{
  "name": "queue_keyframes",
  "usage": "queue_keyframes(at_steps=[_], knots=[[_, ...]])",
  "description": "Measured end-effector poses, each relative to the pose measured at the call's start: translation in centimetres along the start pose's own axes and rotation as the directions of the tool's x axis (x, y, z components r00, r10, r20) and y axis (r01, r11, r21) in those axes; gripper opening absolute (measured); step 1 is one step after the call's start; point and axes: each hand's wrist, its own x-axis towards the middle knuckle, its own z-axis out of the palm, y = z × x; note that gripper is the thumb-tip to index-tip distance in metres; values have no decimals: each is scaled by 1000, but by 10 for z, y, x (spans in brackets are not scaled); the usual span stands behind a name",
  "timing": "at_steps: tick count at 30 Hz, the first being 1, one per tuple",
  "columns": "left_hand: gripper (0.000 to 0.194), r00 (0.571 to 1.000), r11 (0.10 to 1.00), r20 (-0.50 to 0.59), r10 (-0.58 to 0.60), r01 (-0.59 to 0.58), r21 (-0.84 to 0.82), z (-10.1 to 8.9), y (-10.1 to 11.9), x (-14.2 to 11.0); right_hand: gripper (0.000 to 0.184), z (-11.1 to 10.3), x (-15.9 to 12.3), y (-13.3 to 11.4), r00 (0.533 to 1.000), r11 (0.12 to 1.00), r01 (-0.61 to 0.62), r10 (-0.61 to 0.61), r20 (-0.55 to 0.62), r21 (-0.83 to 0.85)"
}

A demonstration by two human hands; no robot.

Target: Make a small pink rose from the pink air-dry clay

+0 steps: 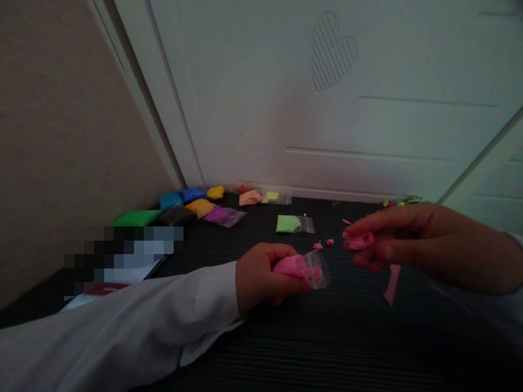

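My left hand (261, 275) is closed around a clear zip bag of pink modelling clay (292, 266), its opening pointing right. Some pink clay shows near the bag's mouth. To the right, my right hand (408, 245) pinches a rolled piece of pink clay (359, 241) between thumb and fingers, above the dark table. Two small pink clay pieces (317, 246) lie on the table between the hands. Beneath my right hand lies a flat pink strip (392, 286), partly hidden by the hand.
A bag of light green clay (289, 224) lies beyond my hands. Several coloured clay bags, among them a purple one (224, 216), line the back left. A partly blurred screen (134, 258) is at left. Green and yellow bits (408, 201) lie at back right, before a white panel (261, 81).
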Motion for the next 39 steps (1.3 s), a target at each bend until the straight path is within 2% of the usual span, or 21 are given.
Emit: queue_keyframes(at_steps=[3, 8, 12, 17, 22, 27, 31, 35, 39], knots=[[25, 1000, 1000, -4, 0, 0, -14, 0, 1, -1, 31, 5, -3, -2, 1000, 1000, -14, 14, 8, -15], [29, 1000, 999, -13, -16, 16, -28, 1, 2, -2, 15, 13, -7, -6, 999, 992, -35, 37, 15, -117], [30, 999, 999, -19, -27, 27, -23, 1, 1, -2, 2, 12, -7, -8, 999, 962, 19, -32, -42, -274], [27, 1000, 999, -14, -21, 21, -26, 1, 2, -2, 8, 11, -7, -5, 990, 961, 71, -100, -98, -269], [27, 1000, 999, -17, -13, 13, -41, 1, 2, -2, 14, 13, -7, 0, 986, 980, 46, -75, -148, -192], [26, 1000, 997, -25, 9, -11, -80, 1, -1, -1, 16, 13, -4, 5, 992, 994, 73, -81, -99, -86], [29, 999, 993, -42, 31, -36, -114, 1, -5, 1, 14, 14, -3, 5, 989, 979, 76, -98, -108, -190], [27, 998, 992, -52, 44, -50, -113, 1, -7, 3, 28, 15, -3, 5, 977, 963, 70, -119, -177, -262], [27, 996, 994, -71, 46, -53, -93, 1, -6, 2, 33, 14, -4, 7, 968, 953, 75, -140, -210, -292]])
